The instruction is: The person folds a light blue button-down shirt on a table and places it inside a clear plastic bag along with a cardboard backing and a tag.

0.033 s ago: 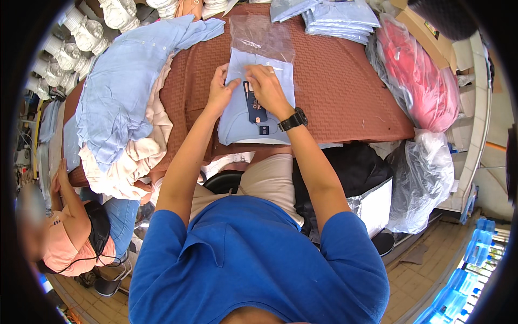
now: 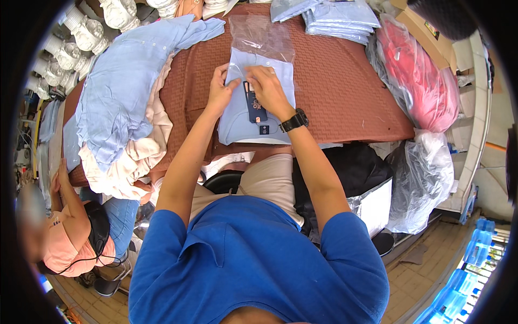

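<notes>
A folded light-blue shirt (image 2: pixel 237 120) lies in front of me, its upper part under a clear plastic bag (image 2: pixel 259 33) whose unfilled end stretches away from me. On the shirt rests a dark hang tag (image 2: pixel 257 110), with a small dark square label (image 2: pixel 264 129) nearer to me. My left hand (image 2: pixel 221 90) is closed at the bag's left edge, thumb over the shirt. Wearing a black watch, my right hand (image 2: pixel 270 92) bends its fingers down over the shirt beside the hang tag, partly covering it. What its fingertips pinch, if anything, is hidden.
The table has a brown textured cloth (image 2: pixel 345 92). Loose blue shirts (image 2: pixel 121 102) are heaped over cream cloth (image 2: pixel 124 175) at left. Bagged folded shirts (image 2: pixel 340 21) stand at the far side, a bagged red bundle (image 2: pixel 415 70) at right. A person (image 2: pixel 81 232) sits at left.
</notes>
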The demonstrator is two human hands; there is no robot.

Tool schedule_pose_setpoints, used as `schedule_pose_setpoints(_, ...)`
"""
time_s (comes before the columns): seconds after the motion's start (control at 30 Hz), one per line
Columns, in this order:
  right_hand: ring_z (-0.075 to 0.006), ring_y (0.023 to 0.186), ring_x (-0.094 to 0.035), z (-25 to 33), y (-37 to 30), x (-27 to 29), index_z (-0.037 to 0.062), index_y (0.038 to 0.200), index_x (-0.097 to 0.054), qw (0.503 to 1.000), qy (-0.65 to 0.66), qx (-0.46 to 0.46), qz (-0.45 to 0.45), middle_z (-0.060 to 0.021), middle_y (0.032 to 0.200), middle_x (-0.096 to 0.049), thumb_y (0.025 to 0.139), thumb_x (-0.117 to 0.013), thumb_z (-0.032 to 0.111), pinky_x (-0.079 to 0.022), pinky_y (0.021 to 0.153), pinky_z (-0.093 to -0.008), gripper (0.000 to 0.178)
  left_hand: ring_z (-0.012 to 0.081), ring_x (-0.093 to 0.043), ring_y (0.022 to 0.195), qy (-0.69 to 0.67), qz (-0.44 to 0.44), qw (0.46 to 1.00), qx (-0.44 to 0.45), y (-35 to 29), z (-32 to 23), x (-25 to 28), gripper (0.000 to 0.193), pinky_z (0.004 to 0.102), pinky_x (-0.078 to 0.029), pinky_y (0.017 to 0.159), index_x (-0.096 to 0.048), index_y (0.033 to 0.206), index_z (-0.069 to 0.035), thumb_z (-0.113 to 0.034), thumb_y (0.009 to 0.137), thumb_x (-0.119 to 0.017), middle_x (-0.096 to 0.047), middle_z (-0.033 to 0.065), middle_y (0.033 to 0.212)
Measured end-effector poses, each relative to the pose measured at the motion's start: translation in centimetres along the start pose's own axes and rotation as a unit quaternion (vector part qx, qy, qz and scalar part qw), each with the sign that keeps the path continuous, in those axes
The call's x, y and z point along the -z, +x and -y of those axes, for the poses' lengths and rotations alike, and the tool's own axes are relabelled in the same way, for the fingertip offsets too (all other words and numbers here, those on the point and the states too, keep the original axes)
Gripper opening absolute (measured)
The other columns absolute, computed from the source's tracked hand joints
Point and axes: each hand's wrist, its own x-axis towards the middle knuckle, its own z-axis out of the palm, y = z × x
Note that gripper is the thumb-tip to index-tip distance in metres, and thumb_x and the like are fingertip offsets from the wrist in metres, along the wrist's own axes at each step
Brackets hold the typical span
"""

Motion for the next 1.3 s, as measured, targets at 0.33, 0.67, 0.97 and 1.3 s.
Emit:
schedule_pose_setpoints(0.33,-0.0340,0.100,-0.062,0.2,-1.8,-0.3,0.0025,0.098,-0.071,0.997,-0.059,0.034,0.033,-0.0135,0.107,-0.071,0.084,-0.069,0.004,-0.047,0.090,-0.0397,0.014,0.0280,-0.054,0.121,0.038,-0.077,0.996,0.023,0.1,0.8,0.2,0.086,0.0362,-0.047,0.102,-0.023,0.152,-0.004,-0.005,0.084,-0.075,-0.041,0.0221,0.146)
schedule_pose_setpoints(0.67,-0.0362,0.088,-0.068,-4.9,-6.6,7.4,-0.0033,0.108,-0.067,0.949,-0.109,-0.237,-0.179,-0.0203,0.095,-0.071,0.091,-0.066,0.013,-0.054,0.081,-0.0423,0.023,0.0377,-0.046,0.129,0.450,-0.079,0.853,-0.252,-2.5,-4.9,2.0,0.050,0.0449,-0.040,0.107,-0.054,0.134,-0.006,-0.007,0.086,-0.069,-0.042,0.0212,0.145)
schedule_pose_setpoints(0.97,-0.0421,0.091,-0.070,-5.1,-5.7,4.3,-0.0058,0.114,-0.065,0.904,-0.106,-0.415,-0.017,-0.0265,0.095,-0.071,0.087,-0.066,0.019,-0.054,0.083,-0.0479,0.037,0.0368,-0.043,0.136,0.478,0.205,0.802,-0.293,0.6,-1.3,-8.9,0.051,0.0494,-0.033,0.114,-0.060,0.134,-0.011,-0.012,0.084,-0.070,-0.049,0.0091,0.148)
schedule_pose_setpoints(1.3,-0.0323,0.134,-0.049,-3.3,-7.5,3.9,0.0018,0.148,-0.041,0.906,0.264,-0.331,-0.021,-0.0224,0.144,-0.052,0.092,-0.063,0.010,-0.039,0.109,-0.0409,0.061,0.0423,-0.043,0.137,0.348,0.180,0.887,-0.242,1.6,-0.2,-9.7,0.032,0.0526,-0.030,0.115,-0.067,0.130,-0.019,-0.019,0.100,-0.055,-0.055,0.0005,0.146)
